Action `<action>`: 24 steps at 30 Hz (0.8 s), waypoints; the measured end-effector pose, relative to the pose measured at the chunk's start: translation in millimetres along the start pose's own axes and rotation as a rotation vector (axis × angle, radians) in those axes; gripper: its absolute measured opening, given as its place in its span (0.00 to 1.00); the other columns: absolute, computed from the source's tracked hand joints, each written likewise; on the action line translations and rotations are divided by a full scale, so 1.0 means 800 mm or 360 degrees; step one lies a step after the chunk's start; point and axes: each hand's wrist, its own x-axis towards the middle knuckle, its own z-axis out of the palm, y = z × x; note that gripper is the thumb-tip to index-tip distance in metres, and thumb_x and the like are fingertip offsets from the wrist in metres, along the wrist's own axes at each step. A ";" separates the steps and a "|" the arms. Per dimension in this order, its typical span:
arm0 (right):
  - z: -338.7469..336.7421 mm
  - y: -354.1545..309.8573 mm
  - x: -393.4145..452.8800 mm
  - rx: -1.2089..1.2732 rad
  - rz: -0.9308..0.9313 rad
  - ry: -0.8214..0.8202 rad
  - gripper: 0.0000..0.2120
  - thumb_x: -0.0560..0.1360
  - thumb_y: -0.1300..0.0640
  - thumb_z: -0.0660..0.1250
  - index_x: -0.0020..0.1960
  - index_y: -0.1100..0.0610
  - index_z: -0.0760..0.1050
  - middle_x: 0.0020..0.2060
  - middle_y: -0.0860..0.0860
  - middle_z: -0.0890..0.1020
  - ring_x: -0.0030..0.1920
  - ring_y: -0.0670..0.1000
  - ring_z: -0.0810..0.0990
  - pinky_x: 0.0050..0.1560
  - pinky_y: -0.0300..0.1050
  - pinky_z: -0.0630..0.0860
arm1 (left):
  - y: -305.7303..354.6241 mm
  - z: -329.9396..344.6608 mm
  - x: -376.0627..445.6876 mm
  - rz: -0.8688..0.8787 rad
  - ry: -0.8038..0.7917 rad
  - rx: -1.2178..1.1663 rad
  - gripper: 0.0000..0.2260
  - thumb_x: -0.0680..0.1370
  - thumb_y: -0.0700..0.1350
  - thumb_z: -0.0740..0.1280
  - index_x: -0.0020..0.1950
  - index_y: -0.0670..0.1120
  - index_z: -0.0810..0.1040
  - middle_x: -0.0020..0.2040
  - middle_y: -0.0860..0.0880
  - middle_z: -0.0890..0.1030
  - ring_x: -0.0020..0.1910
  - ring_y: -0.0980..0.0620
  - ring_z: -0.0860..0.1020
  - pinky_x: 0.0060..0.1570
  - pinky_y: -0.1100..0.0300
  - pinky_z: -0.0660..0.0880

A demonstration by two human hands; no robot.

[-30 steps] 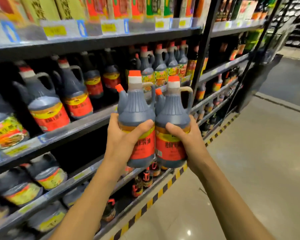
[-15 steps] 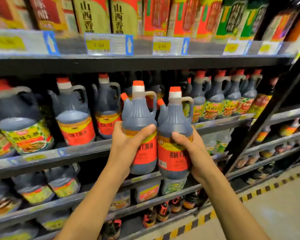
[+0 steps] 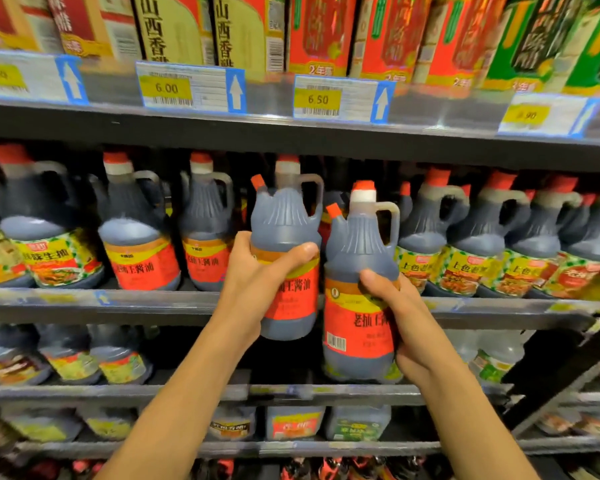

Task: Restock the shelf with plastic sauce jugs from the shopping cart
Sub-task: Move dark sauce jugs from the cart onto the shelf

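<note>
Dark plastic soy sauce jugs with red labels are filling both our hands. Our left hand (image 3: 253,275) is gripping the left jug (image 3: 286,251) around its middle, thumb lying across the label, and is holding it up in front of the middle shelf (image 3: 153,303), its base hanging below the shelf edge. Our right hand (image 3: 402,317) is wrapping around the right jug (image 3: 359,299), which is sitting lower and just beside the first. Both are standing upright with orange caps and handles to the right. Matching red-label jugs (image 3: 141,244) are standing on the shelf to the left, and green-label jugs (image 3: 465,244) to the right. Price tags (image 3: 191,88) are lining the upper shelf edge.
</note>
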 end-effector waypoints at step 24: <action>-0.041 -0.011 0.014 0.0056 -0.0066 -0.0211 0.29 0.64 0.45 0.82 0.62 0.49 0.82 0.58 0.57 0.86 0.55 0.56 0.86 0.48 0.46 0.83 | -0.034 0.018 0.099 0.0311 0.0292 0.0554 0.67 0.52 0.61 0.83 0.83 0.46 0.52 0.73 0.47 0.73 0.69 0.52 0.75 0.68 0.49 0.74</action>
